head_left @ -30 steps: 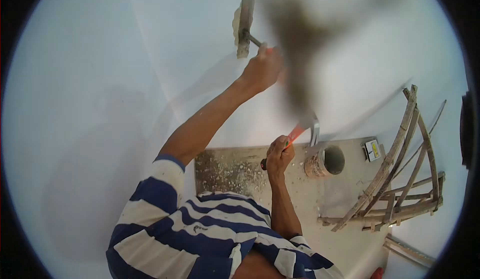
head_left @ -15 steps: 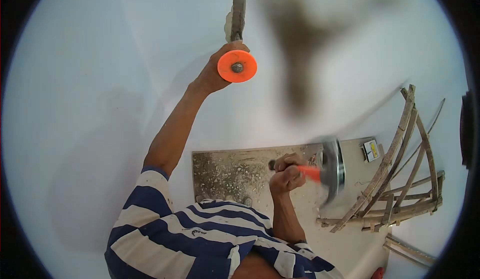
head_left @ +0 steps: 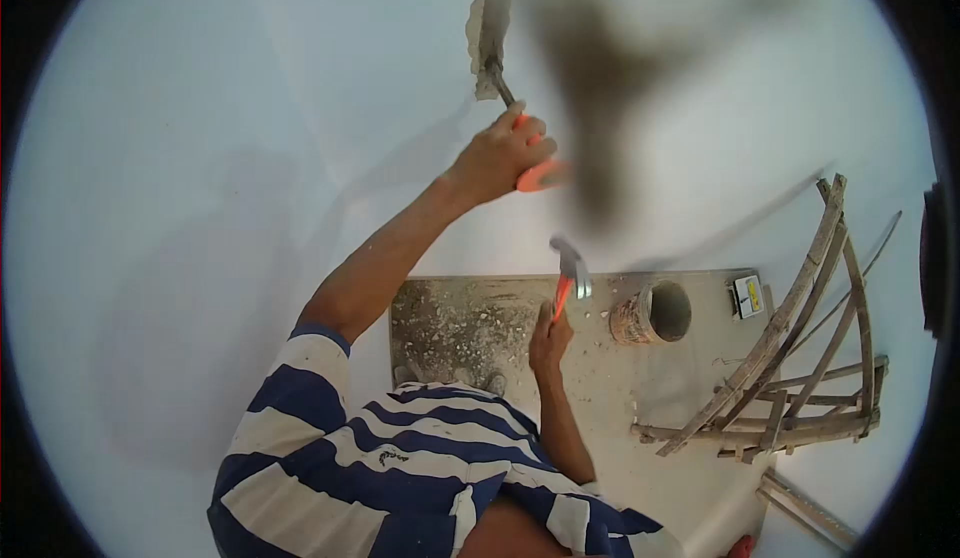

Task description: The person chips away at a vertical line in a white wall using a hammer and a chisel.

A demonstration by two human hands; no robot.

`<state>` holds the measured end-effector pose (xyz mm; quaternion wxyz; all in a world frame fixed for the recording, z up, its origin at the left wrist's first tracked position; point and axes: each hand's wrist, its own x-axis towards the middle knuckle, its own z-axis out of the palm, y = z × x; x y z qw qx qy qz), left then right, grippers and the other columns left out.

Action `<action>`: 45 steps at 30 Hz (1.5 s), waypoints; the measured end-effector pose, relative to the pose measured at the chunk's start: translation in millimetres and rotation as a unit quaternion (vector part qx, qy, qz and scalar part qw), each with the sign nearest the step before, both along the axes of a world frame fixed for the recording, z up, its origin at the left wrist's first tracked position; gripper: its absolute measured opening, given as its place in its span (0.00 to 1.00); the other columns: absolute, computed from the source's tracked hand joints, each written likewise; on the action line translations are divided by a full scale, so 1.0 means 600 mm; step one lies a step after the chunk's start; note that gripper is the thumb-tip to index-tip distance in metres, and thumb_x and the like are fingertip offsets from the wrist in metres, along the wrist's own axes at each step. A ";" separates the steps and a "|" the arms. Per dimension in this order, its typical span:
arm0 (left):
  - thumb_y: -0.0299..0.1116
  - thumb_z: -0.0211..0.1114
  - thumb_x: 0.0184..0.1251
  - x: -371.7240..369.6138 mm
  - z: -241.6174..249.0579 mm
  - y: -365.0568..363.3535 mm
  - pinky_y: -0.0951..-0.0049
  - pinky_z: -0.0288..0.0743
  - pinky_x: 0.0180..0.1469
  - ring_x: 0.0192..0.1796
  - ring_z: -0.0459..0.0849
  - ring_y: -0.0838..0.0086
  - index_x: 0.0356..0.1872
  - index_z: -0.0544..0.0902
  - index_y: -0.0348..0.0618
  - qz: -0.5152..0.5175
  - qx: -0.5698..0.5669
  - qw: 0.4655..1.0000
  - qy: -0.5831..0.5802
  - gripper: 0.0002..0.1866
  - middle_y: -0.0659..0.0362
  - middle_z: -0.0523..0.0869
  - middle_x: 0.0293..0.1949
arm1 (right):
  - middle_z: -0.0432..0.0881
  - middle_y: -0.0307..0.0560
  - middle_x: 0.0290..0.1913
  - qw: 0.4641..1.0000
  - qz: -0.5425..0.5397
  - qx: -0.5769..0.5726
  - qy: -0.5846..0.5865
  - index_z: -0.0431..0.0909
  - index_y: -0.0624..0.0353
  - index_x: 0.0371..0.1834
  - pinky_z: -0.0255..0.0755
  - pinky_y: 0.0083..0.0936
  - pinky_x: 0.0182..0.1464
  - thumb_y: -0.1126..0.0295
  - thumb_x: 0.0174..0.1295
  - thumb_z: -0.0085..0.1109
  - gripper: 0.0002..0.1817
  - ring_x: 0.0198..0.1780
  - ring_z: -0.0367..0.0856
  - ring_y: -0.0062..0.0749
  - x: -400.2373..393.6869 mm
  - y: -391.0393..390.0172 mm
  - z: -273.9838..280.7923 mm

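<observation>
My left hand [head_left: 494, 161] is closed around a chisel with an orange hand guard [head_left: 540, 176]. Its metal shaft [head_left: 503, 88] slants up to the lower end of a long groove [head_left: 496, 8] cut in the white wall. Chipped plaster edges that groove. Lower down, my right hand [head_left: 549, 344] grips the orange handle of a claw hammer [head_left: 570, 268], whose head points up, apart from the chisel.
Rubble [head_left: 470, 323] lies scattered on the floor by my shoes. A dirty bucket [head_left: 628, 320] stands right of it, with a small box [head_left: 746, 298] beyond. A rough wooden pole frame [head_left: 790, 328] leans at the right. A dark blur covers the upper middle.
The chisel has swung from pointing its guard at me to a slanted angle, and my left hand moved slightly right. The hammer moved left and turned upright, leaving the bucket visible.
</observation>
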<state>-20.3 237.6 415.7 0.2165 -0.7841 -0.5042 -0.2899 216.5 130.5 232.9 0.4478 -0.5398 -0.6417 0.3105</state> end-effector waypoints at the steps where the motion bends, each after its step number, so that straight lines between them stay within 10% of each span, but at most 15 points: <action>1: 0.27 0.68 0.55 0.010 -0.004 -0.007 0.59 0.81 0.55 0.62 0.72 0.50 0.41 0.76 0.50 0.003 0.000 1.000 -0.001 0.14 0.62 0.75 0.49 | 0.67 0.48 0.18 0.999 -0.016 -0.039 -0.026 0.72 0.65 0.29 0.59 0.33 0.25 0.56 0.72 0.49 0.21 0.21 0.62 0.29 0.035 -0.021 -0.024; 5: 0.24 0.68 0.54 0.022 0.014 -0.051 0.56 0.77 0.60 0.63 0.72 0.52 0.43 0.78 0.49 -0.041 -0.075 0.995 -0.058 0.15 0.61 0.77 0.50 | 0.70 0.51 0.19 0.983 -0.082 -0.126 -0.103 0.72 0.66 0.26 0.61 0.36 0.27 0.54 0.71 0.48 0.24 0.23 0.65 0.32 0.214 -0.133 -0.178; 7: 0.24 0.68 0.55 0.022 0.035 -0.065 0.56 0.71 0.65 0.62 0.74 0.56 0.45 0.78 0.43 -0.121 -0.093 0.938 -0.311 0.15 0.61 0.79 0.51 | 0.72 0.50 0.19 0.973 -0.130 -0.139 -0.130 0.77 0.65 0.28 0.63 0.35 0.25 0.58 0.71 0.49 0.21 0.21 0.68 0.32 0.295 -0.194 -0.229; 16: 0.18 0.65 0.58 -0.014 0.004 -0.044 0.61 0.70 0.65 0.61 0.76 0.62 0.47 0.76 0.40 -0.091 0.043 0.938 -0.333 0.16 0.55 0.79 0.54 | 0.68 0.53 0.17 0.950 -0.213 -0.188 -0.132 0.68 0.67 0.20 0.61 0.40 0.26 0.45 0.72 0.39 0.33 0.21 0.67 0.39 0.402 -0.183 -0.239; 24: 0.17 0.62 0.61 -0.042 0.027 -0.052 0.63 0.74 0.59 0.58 0.78 0.63 0.47 0.74 0.40 -0.100 0.065 0.945 -0.306 0.14 0.54 0.78 0.56 | 0.64 0.36 0.18 0.994 -0.068 -0.073 -0.040 0.69 0.62 0.25 0.59 0.27 0.24 0.53 0.73 0.45 0.24 0.22 0.61 0.20 0.299 0.037 -0.163; 33: 0.20 0.63 0.59 -0.012 0.074 -0.049 0.68 0.75 0.54 0.53 0.81 0.63 0.52 0.75 0.41 -0.022 -0.055 0.945 -0.322 0.18 0.56 0.81 0.51 | 0.65 0.34 0.16 0.982 0.071 0.108 0.138 0.74 0.61 0.33 0.56 0.22 0.19 0.52 0.74 0.43 0.22 0.16 0.60 0.19 0.141 0.085 0.178; 37: 0.23 0.64 0.59 -0.007 0.094 -0.046 0.64 0.76 0.54 0.53 0.80 0.61 0.54 0.75 0.44 0.009 -0.099 0.925 -0.368 0.20 0.56 0.81 0.50 | 0.57 0.28 0.16 0.756 0.096 0.380 0.524 0.71 0.55 0.29 0.49 0.15 0.14 0.36 0.68 0.42 0.30 0.16 0.53 0.13 0.140 0.035 0.442; 38: 0.24 0.65 0.59 -0.010 0.093 -0.046 0.64 0.76 0.54 0.53 0.80 0.61 0.54 0.74 0.45 -0.015 -0.078 0.932 -0.353 0.21 0.56 0.81 0.50 | 0.59 0.29 0.15 0.675 0.163 0.450 0.562 0.75 0.57 0.31 0.50 0.13 0.16 0.50 0.65 0.55 0.20 0.15 0.54 0.11 0.134 0.008 0.502; 41: 0.25 0.66 0.58 -0.012 0.086 -0.062 0.64 0.75 0.55 0.54 0.80 0.61 0.54 0.74 0.46 -0.042 -0.056 0.934 -0.350 0.21 0.57 0.81 0.50 | 0.56 0.30 0.16 0.724 0.120 0.540 0.411 0.66 0.55 0.21 0.50 0.16 0.16 0.42 0.69 0.47 0.28 0.15 0.54 0.18 0.185 0.136 0.238; 42: 0.26 0.67 0.58 -0.016 0.091 -0.063 0.64 0.75 0.56 0.54 0.80 0.61 0.55 0.74 0.46 -0.041 -0.055 0.933 -0.352 0.22 0.58 0.81 0.51 | 0.70 0.41 0.17 0.897 0.009 0.442 0.021 0.70 0.61 0.28 0.66 0.28 0.21 0.67 0.60 0.59 0.11 0.17 0.68 0.32 0.023 0.014 0.380; 43: 0.26 0.67 0.58 -0.026 0.100 -0.059 0.64 0.75 0.56 0.54 0.80 0.61 0.55 0.74 0.46 -0.044 -0.051 0.932 -0.356 0.22 0.58 0.81 0.51 | 0.74 0.52 0.20 0.931 0.170 0.304 -0.104 0.70 0.64 0.31 0.69 0.36 0.26 0.68 0.62 0.58 0.11 0.20 0.71 0.43 -0.020 0.107 0.294; 45: 0.26 0.67 0.59 -0.034 0.099 -0.075 0.67 0.75 0.56 0.52 0.81 0.64 0.55 0.76 0.45 -0.068 -0.141 0.917 -0.368 0.21 0.57 0.82 0.52 | 0.74 0.54 0.21 0.964 0.159 0.176 -0.122 0.73 0.64 0.36 0.68 0.37 0.26 0.68 0.69 0.50 0.09 0.21 0.70 0.46 -0.033 0.081 0.276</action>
